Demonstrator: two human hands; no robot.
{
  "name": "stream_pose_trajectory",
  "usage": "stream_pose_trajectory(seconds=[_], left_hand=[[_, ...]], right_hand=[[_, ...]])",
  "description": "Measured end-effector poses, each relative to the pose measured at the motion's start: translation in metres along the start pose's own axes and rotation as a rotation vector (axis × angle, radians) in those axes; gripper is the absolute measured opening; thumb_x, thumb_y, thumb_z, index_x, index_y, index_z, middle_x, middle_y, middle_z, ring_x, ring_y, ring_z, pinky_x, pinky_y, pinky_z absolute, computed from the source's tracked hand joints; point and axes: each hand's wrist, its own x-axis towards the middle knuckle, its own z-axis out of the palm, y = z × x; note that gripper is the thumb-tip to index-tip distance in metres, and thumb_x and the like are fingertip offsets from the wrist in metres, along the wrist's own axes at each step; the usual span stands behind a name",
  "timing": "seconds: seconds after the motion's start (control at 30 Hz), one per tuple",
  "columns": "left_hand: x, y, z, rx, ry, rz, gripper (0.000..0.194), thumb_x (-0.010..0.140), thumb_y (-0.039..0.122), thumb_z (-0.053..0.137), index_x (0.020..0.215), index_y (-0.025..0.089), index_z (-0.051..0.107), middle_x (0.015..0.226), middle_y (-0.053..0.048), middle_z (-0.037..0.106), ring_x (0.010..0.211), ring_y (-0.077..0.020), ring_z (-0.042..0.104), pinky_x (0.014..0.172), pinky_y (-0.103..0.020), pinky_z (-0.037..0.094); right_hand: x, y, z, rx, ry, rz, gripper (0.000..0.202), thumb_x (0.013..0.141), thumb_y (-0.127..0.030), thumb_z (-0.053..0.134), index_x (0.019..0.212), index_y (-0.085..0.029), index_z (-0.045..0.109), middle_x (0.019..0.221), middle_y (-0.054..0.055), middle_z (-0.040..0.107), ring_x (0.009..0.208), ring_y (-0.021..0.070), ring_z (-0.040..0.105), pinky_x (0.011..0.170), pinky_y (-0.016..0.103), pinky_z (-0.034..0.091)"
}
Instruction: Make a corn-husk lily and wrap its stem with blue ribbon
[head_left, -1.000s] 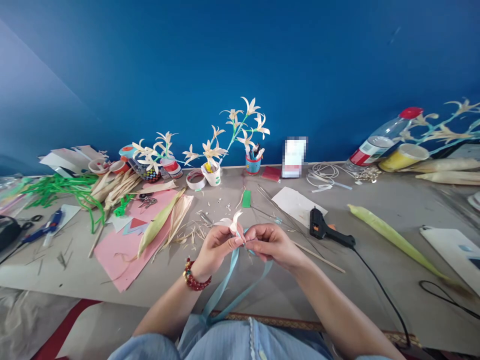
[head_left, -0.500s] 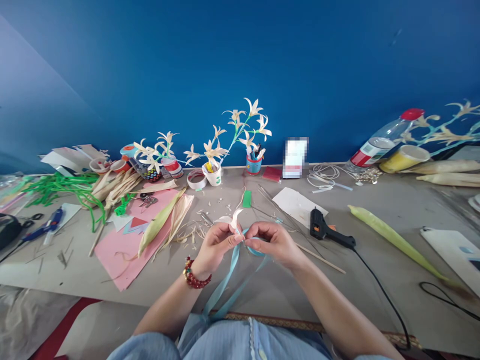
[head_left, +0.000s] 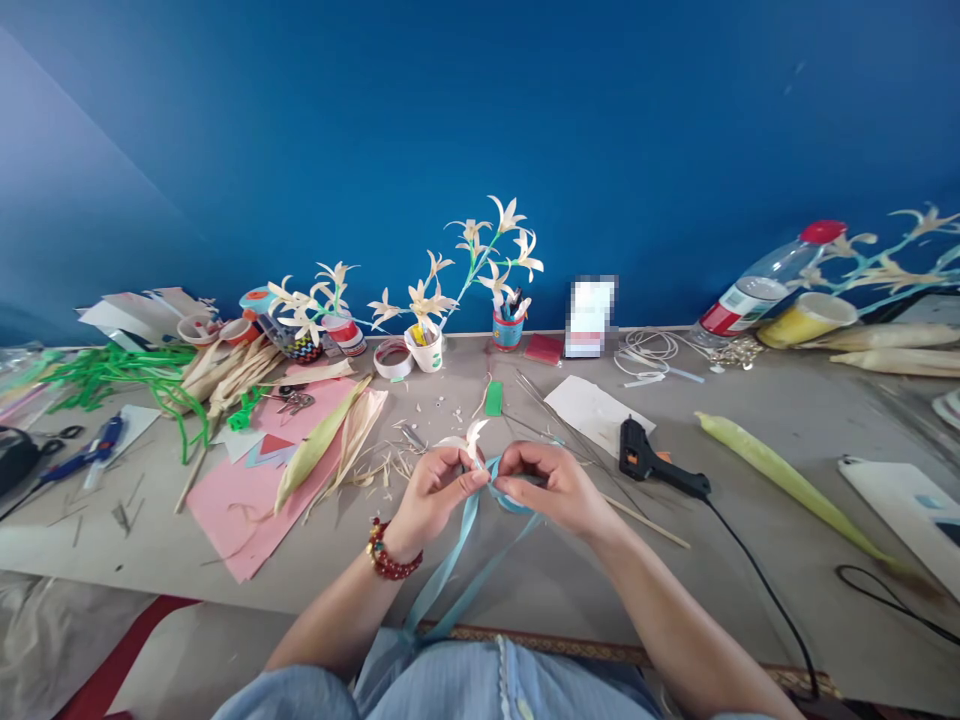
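Observation:
My left hand [head_left: 444, 492] pinches the base of a cream corn-husk flower [head_left: 474, 438], whose petals curl up above the fingertips. Closed on a light blue ribbon [head_left: 459, 545], my right hand [head_left: 546, 488] is just to the right, its fingertips close to the flower's base. From between the hands the ribbon hangs in a long loop toward my lap, and a coil of it shows below the right fingers. The stem end of the flower is mostly hidden by my fingers.
A black glue gun [head_left: 645, 455] lies to the right, its cord running to the front edge. Corn husks [head_left: 322, 445] rest on pink paper [head_left: 232, 515] at left. Finished flowers stand in cups [head_left: 426, 352] along the wall. A bottle [head_left: 750, 290] leans at back right.
My right hand has shifted very slightly away from the left, and a bit more ribbon shows between them. The flower stays in the left fingers.

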Motion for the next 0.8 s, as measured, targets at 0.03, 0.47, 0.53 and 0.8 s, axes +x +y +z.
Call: stream_pose_trajectory(seconds=[0.03,0.47,0.53,0.8], left_hand=[[0.000,0.000,0.000,0.009,-0.005,-0.001,0.016,0.080,0.030,0.072,0.076,0.016,0.066,0.077,-0.003,0.061,0.077,-0.0141,0.054,0.073,-0.026,0.043],[0.001,0.002,0.003,-0.220,-0.085,-0.099,0.021,0.075,0.033,0.076,0.075,0.014,0.069,0.073,-0.002,0.056,0.069,-0.0127,0.048,0.065,-0.026,0.037],[0.001,0.003,0.004,-0.245,-0.098,-0.101,0.023,0.074,0.035,0.077,0.073,0.014,0.069,0.073,-0.002,0.055,0.070,-0.0134,0.048,0.066,-0.026,0.037],[0.000,0.002,0.003,-0.250,-0.080,-0.079,0.021,0.072,0.032,0.080,0.070,0.014,0.069,0.071,-0.001,0.053,0.067,-0.0116,0.046,0.065,-0.025,0.036]], right_hand=[[0.000,0.000,0.000,-0.006,0.018,-0.009,0.018,0.082,-0.031,0.066,0.074,-0.016,0.060,0.067,-0.002,0.052,0.059,0.0104,0.042,0.053,0.022,0.031],[0.002,0.002,0.001,0.183,-0.029,0.022,0.025,0.073,-0.035,0.078,0.074,-0.016,0.062,0.069,-0.001,0.058,0.061,0.0108,0.049,0.057,0.022,0.037],[0.003,0.002,0.003,0.267,-0.072,0.027,0.025,0.072,-0.036,0.079,0.074,-0.016,0.064,0.071,0.000,0.060,0.064,0.0113,0.050,0.059,0.023,0.038],[0.001,0.010,0.010,0.412,-0.099,0.163,0.028,0.072,-0.040,0.080,0.078,-0.014,0.071,0.053,-0.007,0.041,0.047,0.0052,0.023,0.043,0.022,0.014]])
